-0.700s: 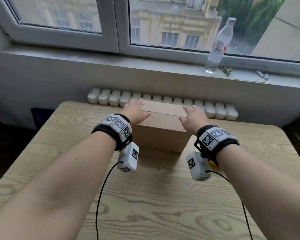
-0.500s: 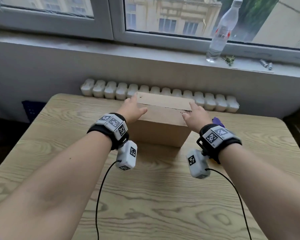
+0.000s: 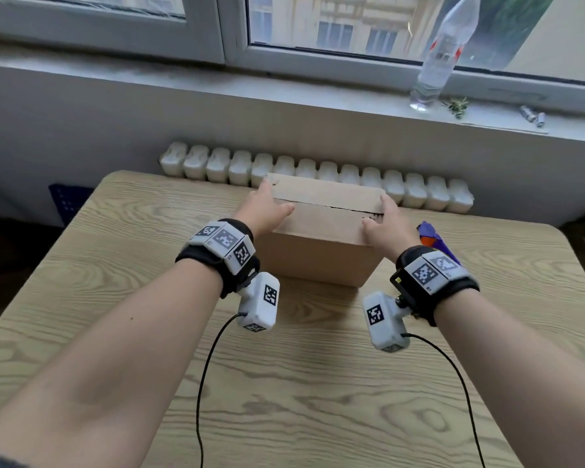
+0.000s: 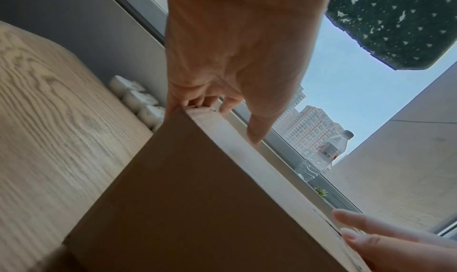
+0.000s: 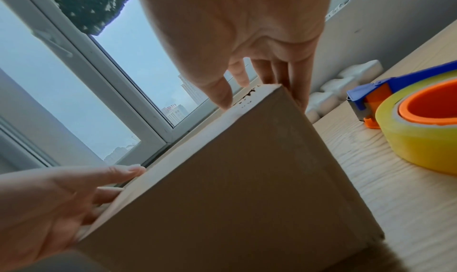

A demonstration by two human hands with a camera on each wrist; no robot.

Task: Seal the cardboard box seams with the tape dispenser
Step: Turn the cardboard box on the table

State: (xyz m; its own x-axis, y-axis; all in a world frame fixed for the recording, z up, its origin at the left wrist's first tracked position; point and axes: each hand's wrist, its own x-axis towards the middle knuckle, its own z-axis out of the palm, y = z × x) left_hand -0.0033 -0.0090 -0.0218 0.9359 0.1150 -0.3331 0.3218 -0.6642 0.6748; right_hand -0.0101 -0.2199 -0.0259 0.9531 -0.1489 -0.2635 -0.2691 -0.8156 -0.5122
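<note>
Right grip [image 3: 385,228] moved onto cardboard box [image 3: 321,255] side, flat | left grip [image 3: 264,211] seemingly clasps corner | top seam [image 3: 333,207] gaping

No words, brands or numbers are coming through legibly. Black-and-white square codes are showing on the left wrist band [image 3: 222,243] and the right wrist band [image 3: 433,270] (patterns, not letters). The bottle [image 3: 434,62] is wearing a red-and-white label too blurred to read, and dark marks on the cardboard box [image 3: 318,228] are proving illegible.
</note>
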